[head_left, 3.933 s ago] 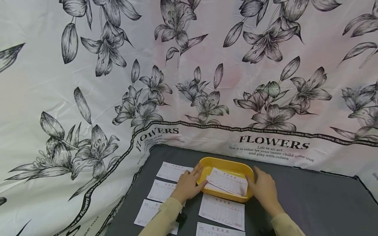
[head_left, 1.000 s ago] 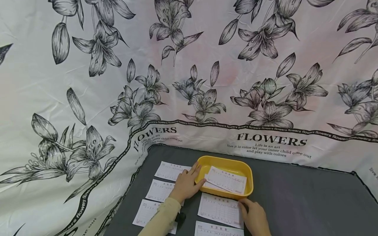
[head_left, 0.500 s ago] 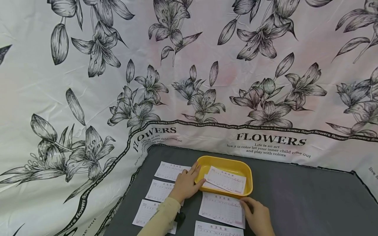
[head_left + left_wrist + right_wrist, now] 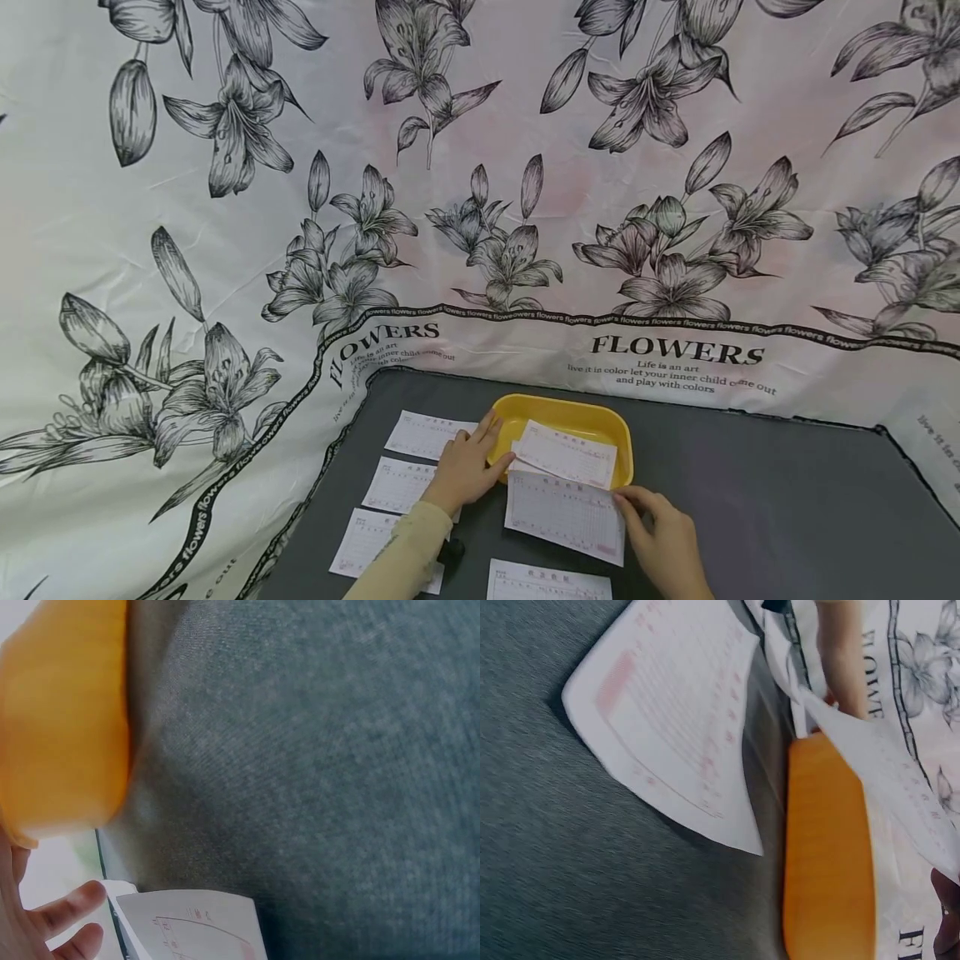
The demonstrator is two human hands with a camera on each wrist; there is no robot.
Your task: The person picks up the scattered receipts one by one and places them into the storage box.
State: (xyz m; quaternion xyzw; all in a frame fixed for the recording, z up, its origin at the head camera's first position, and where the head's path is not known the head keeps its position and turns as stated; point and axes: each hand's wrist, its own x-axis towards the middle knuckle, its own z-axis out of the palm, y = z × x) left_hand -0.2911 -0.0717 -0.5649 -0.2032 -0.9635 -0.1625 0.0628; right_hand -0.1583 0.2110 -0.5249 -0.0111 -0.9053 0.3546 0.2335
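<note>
My right hand pinches the right upper corner of a printed paper slip, which is raised over the near rim of the yellow tray. In the right wrist view the fingertips hold this lifted slip beside the tray's yellow wall. My left hand rests on the tray's left rim with its fingers extended. Inside the tray lie printed slips, partly overlapping. The left wrist view shows the tray's side and part of the left hand's fingers.
Three slips form a column at the left, the far one, the middle one and the near one. Another slip lies at the table's near side. A small black object is beside my left forearm. A flower-printed cloth stands behind the dark table.
My right hand has left the tray's right side and taken the slip in front of it, raising it toward the tray's near rim. My left hand has stayed at the tray.
</note>
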